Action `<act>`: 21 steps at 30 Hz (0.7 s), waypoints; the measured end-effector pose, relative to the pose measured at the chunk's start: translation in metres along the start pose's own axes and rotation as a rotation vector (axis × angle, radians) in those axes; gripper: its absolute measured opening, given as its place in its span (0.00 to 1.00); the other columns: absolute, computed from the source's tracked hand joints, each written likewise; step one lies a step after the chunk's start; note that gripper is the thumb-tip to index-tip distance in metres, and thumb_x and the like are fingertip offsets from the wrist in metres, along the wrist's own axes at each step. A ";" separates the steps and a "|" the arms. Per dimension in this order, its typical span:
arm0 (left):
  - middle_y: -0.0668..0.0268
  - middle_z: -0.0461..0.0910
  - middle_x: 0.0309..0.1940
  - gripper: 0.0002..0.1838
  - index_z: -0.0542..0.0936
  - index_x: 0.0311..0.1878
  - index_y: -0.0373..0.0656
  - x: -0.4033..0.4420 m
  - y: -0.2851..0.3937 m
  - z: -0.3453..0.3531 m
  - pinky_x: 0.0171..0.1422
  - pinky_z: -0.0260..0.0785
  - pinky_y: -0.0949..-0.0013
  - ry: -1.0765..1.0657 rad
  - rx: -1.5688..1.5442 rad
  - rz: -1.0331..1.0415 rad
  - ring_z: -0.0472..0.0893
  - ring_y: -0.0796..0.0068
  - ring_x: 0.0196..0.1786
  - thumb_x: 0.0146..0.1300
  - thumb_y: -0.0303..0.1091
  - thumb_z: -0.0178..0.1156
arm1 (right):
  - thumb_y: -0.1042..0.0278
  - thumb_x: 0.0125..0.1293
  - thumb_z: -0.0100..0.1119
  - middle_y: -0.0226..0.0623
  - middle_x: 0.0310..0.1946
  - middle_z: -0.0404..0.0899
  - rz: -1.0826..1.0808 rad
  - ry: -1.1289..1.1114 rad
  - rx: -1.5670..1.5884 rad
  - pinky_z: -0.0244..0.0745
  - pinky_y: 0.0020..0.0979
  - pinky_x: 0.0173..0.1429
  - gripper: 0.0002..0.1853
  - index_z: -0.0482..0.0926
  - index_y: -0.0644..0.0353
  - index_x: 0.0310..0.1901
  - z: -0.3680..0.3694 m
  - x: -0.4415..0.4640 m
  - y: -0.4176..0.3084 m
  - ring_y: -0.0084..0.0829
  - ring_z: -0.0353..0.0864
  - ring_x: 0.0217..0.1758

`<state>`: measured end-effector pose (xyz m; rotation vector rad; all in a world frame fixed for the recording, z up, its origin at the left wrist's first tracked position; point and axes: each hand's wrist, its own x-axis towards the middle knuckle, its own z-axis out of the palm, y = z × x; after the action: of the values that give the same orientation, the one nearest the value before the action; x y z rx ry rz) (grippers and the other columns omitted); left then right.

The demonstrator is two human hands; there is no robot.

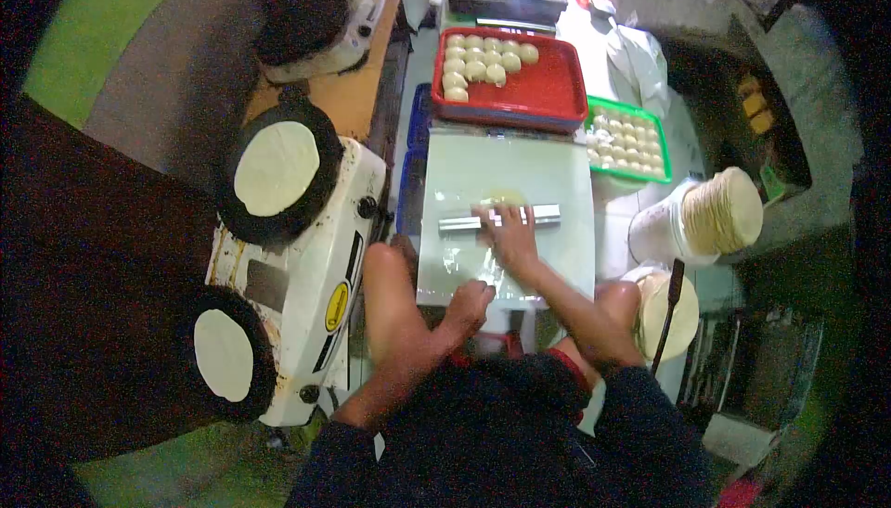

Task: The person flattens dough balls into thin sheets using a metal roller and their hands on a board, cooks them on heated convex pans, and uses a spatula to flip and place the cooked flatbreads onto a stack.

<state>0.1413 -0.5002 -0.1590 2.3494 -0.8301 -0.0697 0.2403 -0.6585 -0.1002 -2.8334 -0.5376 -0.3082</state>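
Right hand (511,237): spread open over my metal rolling pin (548,216) — level pressure suits even rolling.
Left hand (471,306): curled; I can't tell whether it's empty.
Dough (507,196): on the tabletop (506,160), just beyond the rolling pin — needs light strokes.

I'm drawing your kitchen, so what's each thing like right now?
Right hand: spread on the roller
Left hand: curled
Roller: lying across the board
Red tray: partly filled with dough balls
Green tray: filled with rows of balls
Upper flatbread: flat, pale, in a pan
Lower flatbread: flat, pale, in a pan
Rounds by the trays: stacked
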 end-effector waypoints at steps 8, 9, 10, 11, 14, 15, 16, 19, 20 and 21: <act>0.53 0.74 0.31 0.05 0.74 0.34 0.40 -0.002 0.006 -0.001 0.44 0.66 0.47 0.039 -0.014 0.007 0.75 0.47 0.41 0.52 0.24 0.52 | 0.58 0.62 0.67 0.45 0.71 0.63 0.173 0.069 0.088 0.35 0.64 0.80 0.31 0.72 0.38 0.68 -0.001 0.047 -0.003 0.52 0.55 0.79; 0.54 0.74 0.31 0.05 0.74 0.34 0.40 0.000 0.002 0.001 0.44 0.67 0.47 0.054 -0.015 0.014 0.75 0.47 0.41 0.52 0.23 0.52 | 0.58 0.62 0.67 0.47 0.73 0.60 0.178 0.164 0.058 0.35 0.64 0.80 0.31 0.72 0.39 0.68 0.015 0.041 0.005 0.54 0.53 0.80; 0.54 0.74 0.31 0.06 0.75 0.34 0.40 0.000 0.007 -0.003 0.45 0.68 0.48 0.042 0.007 -0.007 0.76 0.48 0.41 0.52 0.23 0.53 | 0.59 0.61 0.66 0.49 0.75 0.57 0.179 0.184 0.115 0.36 0.64 0.81 0.31 0.72 0.39 0.68 0.015 0.040 0.012 0.56 0.51 0.81; 0.55 0.75 0.32 0.06 0.75 0.34 0.40 0.004 0.009 -0.007 0.45 0.68 0.49 0.059 0.004 -0.002 0.76 0.49 0.41 0.52 0.23 0.53 | 0.59 0.61 0.66 0.51 0.77 0.54 0.179 0.204 0.172 0.36 0.64 0.81 0.31 0.72 0.40 0.68 0.017 0.038 0.019 0.58 0.48 0.82; 0.56 0.75 0.34 0.07 0.75 0.35 0.41 -0.002 0.012 -0.010 0.48 0.70 0.51 0.019 0.047 0.017 0.77 0.51 0.43 0.50 0.23 0.56 | 0.65 0.63 0.63 0.52 0.79 0.50 0.227 0.002 0.377 0.41 0.64 0.80 0.34 0.68 0.40 0.72 0.007 0.030 0.019 0.58 0.47 0.82; 0.56 0.76 0.34 0.10 0.77 0.36 0.41 -0.001 0.010 -0.008 0.47 0.71 0.51 0.019 0.045 0.011 0.77 0.50 0.43 0.48 0.23 0.57 | 0.66 0.63 0.62 0.52 0.79 0.50 0.250 -0.071 0.400 0.43 0.64 0.80 0.35 0.67 0.40 0.73 0.004 0.028 0.017 0.57 0.48 0.82; 0.56 0.77 0.34 0.12 0.78 0.37 0.42 -0.002 0.008 -0.005 0.46 0.71 0.51 0.019 0.045 0.008 0.77 0.50 0.43 0.45 0.22 0.59 | 0.67 0.64 0.62 0.52 0.79 0.50 0.254 -0.128 0.305 0.42 0.64 0.80 0.35 0.67 0.41 0.73 0.001 0.025 0.007 0.57 0.48 0.82; 0.56 0.76 0.35 0.12 0.77 0.37 0.42 0.001 0.009 -0.007 0.48 0.70 0.51 -0.007 0.083 -0.010 0.77 0.51 0.45 0.46 0.21 0.59 | 0.66 0.65 0.59 0.56 0.78 0.50 0.187 0.000 0.116 0.41 0.65 0.80 0.28 0.72 0.45 0.69 0.005 0.018 -0.001 0.58 0.49 0.81; 0.57 0.76 0.36 0.12 0.76 0.37 0.42 -0.002 0.011 -0.007 0.49 0.69 0.51 -0.024 0.098 -0.021 0.77 0.52 0.45 0.48 0.21 0.59 | 0.64 0.66 0.58 0.60 0.77 0.51 0.196 0.031 0.047 0.42 0.65 0.79 0.26 0.74 0.45 0.67 0.009 0.014 0.000 0.61 0.50 0.80; 0.57 0.76 0.36 0.12 0.77 0.38 0.42 -0.006 0.011 -0.005 0.49 0.69 0.51 -0.028 0.078 -0.035 0.77 0.52 0.46 0.47 0.21 0.59 | 0.63 0.66 0.57 0.65 0.76 0.51 0.209 0.055 -0.022 0.42 0.65 0.79 0.25 0.76 0.46 0.66 0.002 0.010 -0.005 0.64 0.51 0.79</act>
<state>0.1317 -0.5007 -0.1499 2.4413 -0.8184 -0.0861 0.2478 -0.6498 -0.0990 -2.8603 -0.2251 -0.3525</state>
